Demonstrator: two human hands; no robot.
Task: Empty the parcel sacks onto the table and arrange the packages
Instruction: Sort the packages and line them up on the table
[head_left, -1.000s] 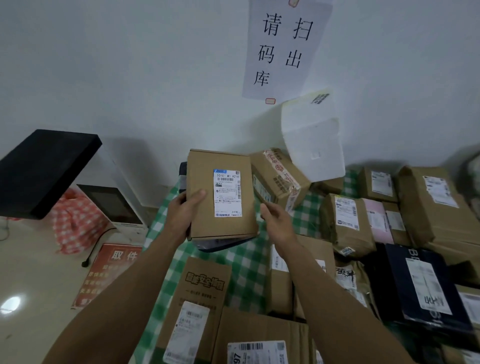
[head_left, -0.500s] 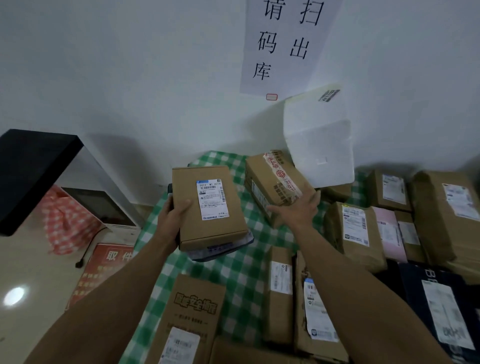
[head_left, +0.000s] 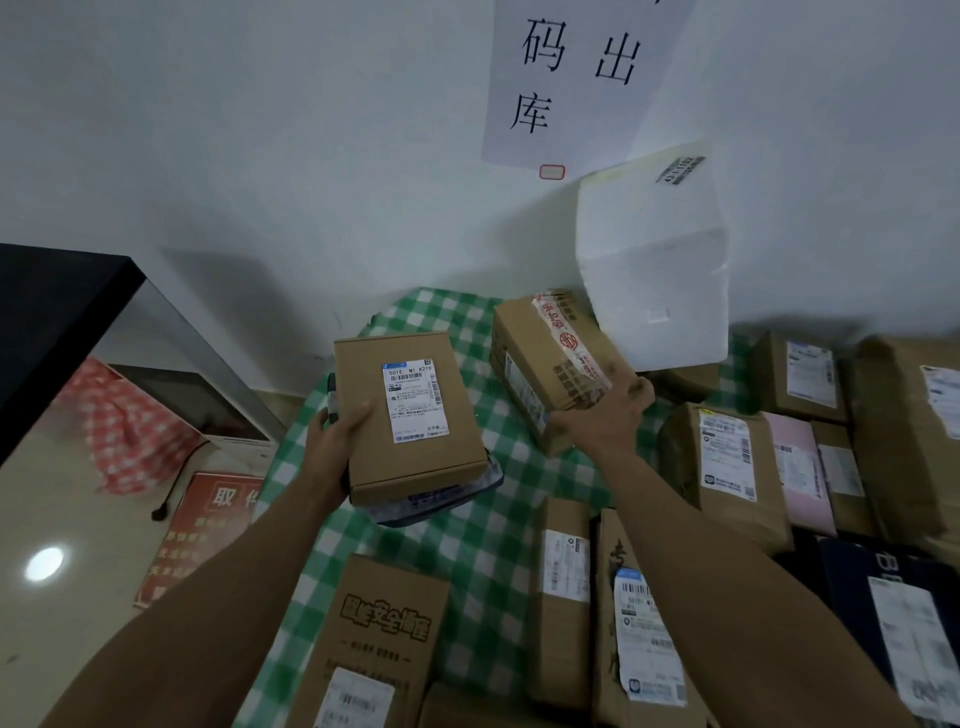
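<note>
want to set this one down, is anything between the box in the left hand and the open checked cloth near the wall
Nothing visible blocks it. The labelled box, held by the left hand with a dark bag beneath it, sits over bare checked cloth. The taped box under the right hand lies to the right, beside that patch.

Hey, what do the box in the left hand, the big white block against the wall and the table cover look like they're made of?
The box in the left hand looks like plain brown cardboard, matte, with folded edges and a white paper label. The white block looks like expanded foam: chalky, with soft rounded corners. The green checked table cover is probably cloth or thin plastic sheet; the picture doesn't settle which.
</note>
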